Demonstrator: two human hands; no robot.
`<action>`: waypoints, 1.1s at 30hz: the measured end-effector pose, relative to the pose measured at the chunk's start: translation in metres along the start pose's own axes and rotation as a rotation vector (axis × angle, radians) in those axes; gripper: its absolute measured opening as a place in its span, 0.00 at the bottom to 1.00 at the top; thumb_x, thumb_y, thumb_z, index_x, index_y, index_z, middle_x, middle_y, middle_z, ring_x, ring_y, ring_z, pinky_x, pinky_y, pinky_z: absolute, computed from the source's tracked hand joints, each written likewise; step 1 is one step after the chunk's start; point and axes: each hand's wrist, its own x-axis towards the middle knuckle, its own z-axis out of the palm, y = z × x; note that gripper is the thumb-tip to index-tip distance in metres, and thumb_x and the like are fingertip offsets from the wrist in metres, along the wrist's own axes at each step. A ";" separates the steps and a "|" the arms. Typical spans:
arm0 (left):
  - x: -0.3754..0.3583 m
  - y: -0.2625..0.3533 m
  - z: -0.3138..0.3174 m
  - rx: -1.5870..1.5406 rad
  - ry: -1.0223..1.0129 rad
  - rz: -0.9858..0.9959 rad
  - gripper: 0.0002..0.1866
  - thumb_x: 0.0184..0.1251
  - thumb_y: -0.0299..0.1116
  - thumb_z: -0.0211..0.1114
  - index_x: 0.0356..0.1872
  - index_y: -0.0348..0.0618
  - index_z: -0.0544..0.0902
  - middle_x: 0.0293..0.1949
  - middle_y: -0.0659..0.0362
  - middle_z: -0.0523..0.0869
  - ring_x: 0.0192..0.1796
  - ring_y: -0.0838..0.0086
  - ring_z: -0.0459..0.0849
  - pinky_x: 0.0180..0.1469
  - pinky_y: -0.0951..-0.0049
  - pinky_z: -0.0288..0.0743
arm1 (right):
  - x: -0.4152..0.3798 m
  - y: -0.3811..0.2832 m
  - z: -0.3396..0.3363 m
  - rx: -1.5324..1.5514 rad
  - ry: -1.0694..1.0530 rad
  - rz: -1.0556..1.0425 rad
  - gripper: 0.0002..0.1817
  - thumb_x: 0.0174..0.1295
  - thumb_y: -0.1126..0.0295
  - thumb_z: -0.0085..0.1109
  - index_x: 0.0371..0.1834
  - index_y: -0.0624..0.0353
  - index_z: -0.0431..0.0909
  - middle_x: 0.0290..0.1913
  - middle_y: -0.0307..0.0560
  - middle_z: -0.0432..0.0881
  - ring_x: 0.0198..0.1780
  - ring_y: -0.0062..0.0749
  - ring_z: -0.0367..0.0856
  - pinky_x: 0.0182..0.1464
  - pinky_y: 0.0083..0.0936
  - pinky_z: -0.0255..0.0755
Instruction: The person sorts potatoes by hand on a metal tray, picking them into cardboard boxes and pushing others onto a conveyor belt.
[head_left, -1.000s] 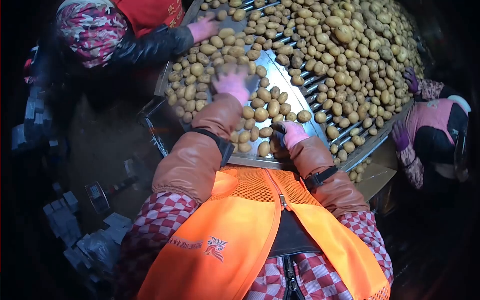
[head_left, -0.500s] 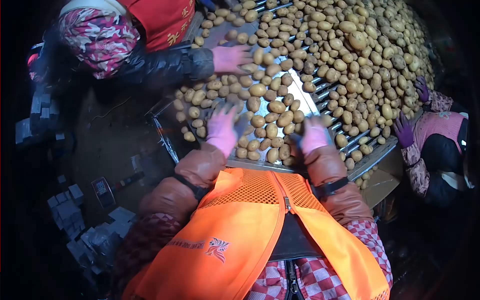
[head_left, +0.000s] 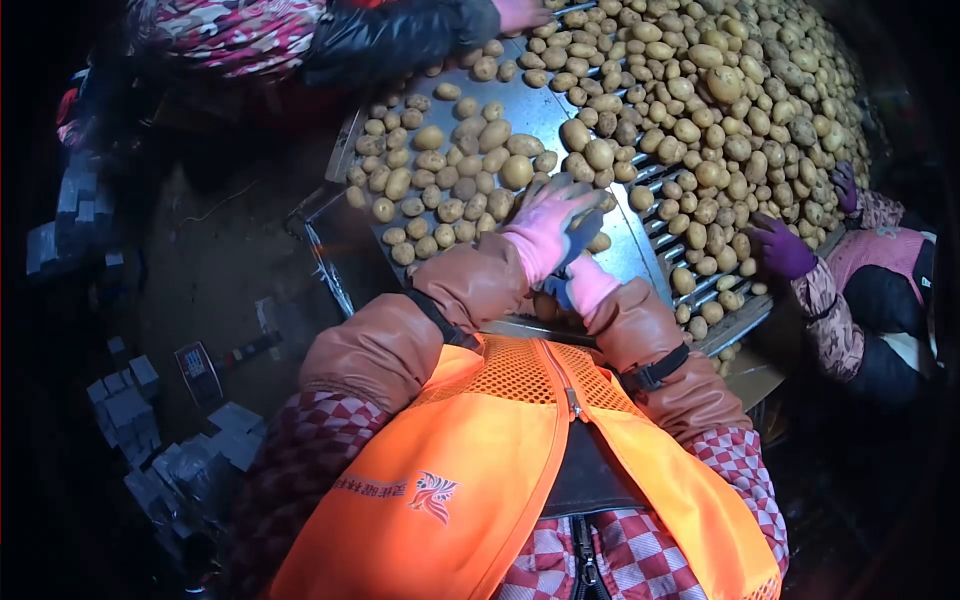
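My left hand, in a pink and grey glove, reaches over the metal tray with its fingers extended, among potatoes. Just below and to the right is my right hand, also gloved, near the tray's front edge; its fingers are mostly hidden behind my left hand and sleeve. Whether it holds anything does not show. Many loose potatoes lie to the left of my hands, and a few sit directly beyond my left fingertips.
A large potato heap covers the roller bars at the right. A co-worker's dark sleeve reaches in at the top. Another person's purple glove touches the heap's right side. Boxes stand at lower left.
My left hand has moved right and my right hand slightly left, so they are now close together. The upper co-worker's arm has moved up and right. Potatoes near my hands have shifted.
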 end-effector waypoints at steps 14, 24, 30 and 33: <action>-0.079 -0.060 -0.068 0.520 0.127 -0.286 0.17 0.56 0.33 0.67 0.48 0.54 0.89 0.58 0.54 0.85 0.62 0.54 0.80 0.67 0.50 0.68 | 0.063 -0.040 -0.084 -1.033 0.769 -0.279 0.36 0.57 0.60 0.71 0.72 0.47 0.72 0.66 0.57 0.77 0.68 0.58 0.74 0.71 0.47 0.68; -0.045 -0.070 -0.043 0.643 -0.102 0.170 0.21 0.54 0.32 0.66 0.53 0.54 0.86 0.63 0.56 0.81 0.69 0.52 0.74 0.69 0.50 0.67 | -0.020 -0.010 -0.063 -0.718 0.195 -0.418 0.21 0.65 0.61 0.68 0.60 0.54 0.83 0.55 0.51 0.86 0.66 0.49 0.79 0.64 0.38 0.76; -0.090 -0.115 -0.079 0.525 -0.004 -0.319 0.23 0.47 0.29 0.67 0.48 0.59 0.89 0.60 0.57 0.84 0.63 0.57 0.79 0.68 0.50 0.67 | -0.056 0.022 -0.139 -0.504 0.115 0.315 0.22 0.65 0.50 0.69 0.47 0.58 0.89 0.36 0.47 0.90 0.33 0.29 0.84 0.39 0.31 0.78; -0.046 -0.078 -0.064 0.528 0.098 -0.161 0.24 0.46 0.28 0.68 0.50 0.57 0.88 0.59 0.56 0.84 0.64 0.55 0.78 0.66 0.49 0.68 | -0.034 0.009 -0.101 -0.511 0.072 0.436 0.21 0.62 0.51 0.71 0.44 0.59 0.86 0.36 0.52 0.88 0.40 0.36 0.87 0.42 0.35 0.79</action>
